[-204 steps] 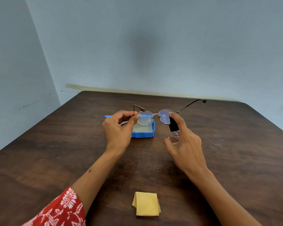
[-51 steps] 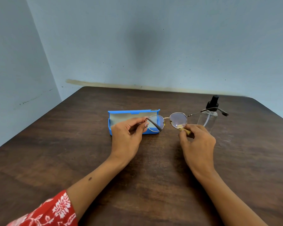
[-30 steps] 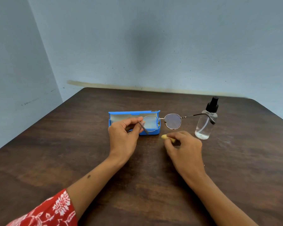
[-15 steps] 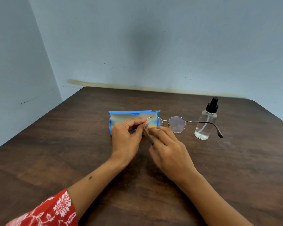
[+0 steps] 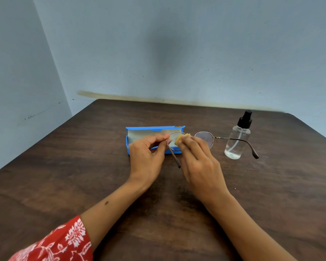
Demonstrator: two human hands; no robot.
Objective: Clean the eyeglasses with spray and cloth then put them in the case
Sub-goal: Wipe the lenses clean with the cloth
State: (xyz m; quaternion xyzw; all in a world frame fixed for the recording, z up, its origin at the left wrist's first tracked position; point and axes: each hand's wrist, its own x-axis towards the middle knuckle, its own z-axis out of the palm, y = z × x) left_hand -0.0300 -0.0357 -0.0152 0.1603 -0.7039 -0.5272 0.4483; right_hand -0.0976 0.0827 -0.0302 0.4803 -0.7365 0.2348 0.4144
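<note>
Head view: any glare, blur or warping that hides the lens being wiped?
Head view: soft, even light, no glare on the glasses; wide-angle bend at the table edges; fine detail is soft, and the right hand and cloth cover most of that lens.

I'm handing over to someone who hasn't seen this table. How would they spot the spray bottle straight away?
Start at the dark wooden table and go to its far right part, past the open blue case and the eyeglasses. The spray bottle stands upright there, behind the glasses' outstretched arm. It is the only clear container, with a black pump top and a little liquid at the bottom.
</note>
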